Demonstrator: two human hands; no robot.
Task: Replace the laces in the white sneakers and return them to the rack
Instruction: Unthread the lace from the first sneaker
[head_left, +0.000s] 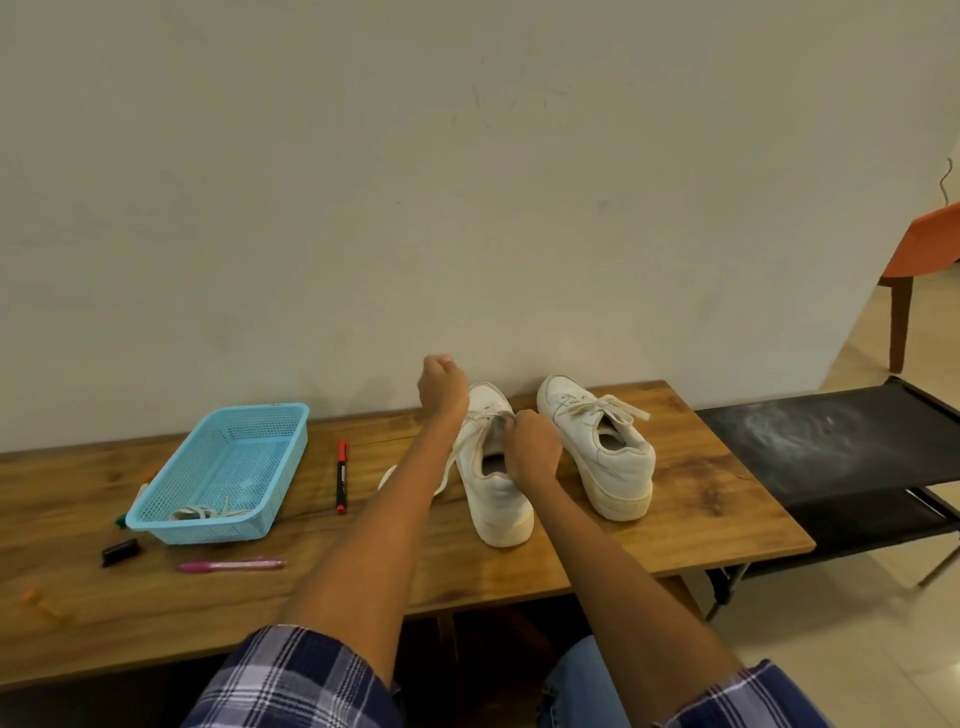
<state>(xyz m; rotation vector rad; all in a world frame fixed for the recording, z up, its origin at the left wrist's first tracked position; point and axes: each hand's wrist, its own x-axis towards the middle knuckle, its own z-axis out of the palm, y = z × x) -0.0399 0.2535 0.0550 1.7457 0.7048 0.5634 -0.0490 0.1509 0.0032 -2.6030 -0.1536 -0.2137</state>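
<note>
The right hand (532, 441) is gripping the tongue area of the nearer white sneaker (496, 483), which is standing on the wooden table (675, 519). Just left of that grip, the left hand (442, 387) is raised and clenched, apparently pinching the lace (457, 452) that is trailing down from the eyelets. Right of the grip, the 2nd sneaker (597, 447) is sitting laced. Well left, a blue basket (223, 467) is holding another lace (200, 512).

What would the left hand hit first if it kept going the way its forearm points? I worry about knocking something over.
Probably only the plain beige wall: the left hand is raised beyond the nearer white sneaker's toe. Depth is unclear.
</note>
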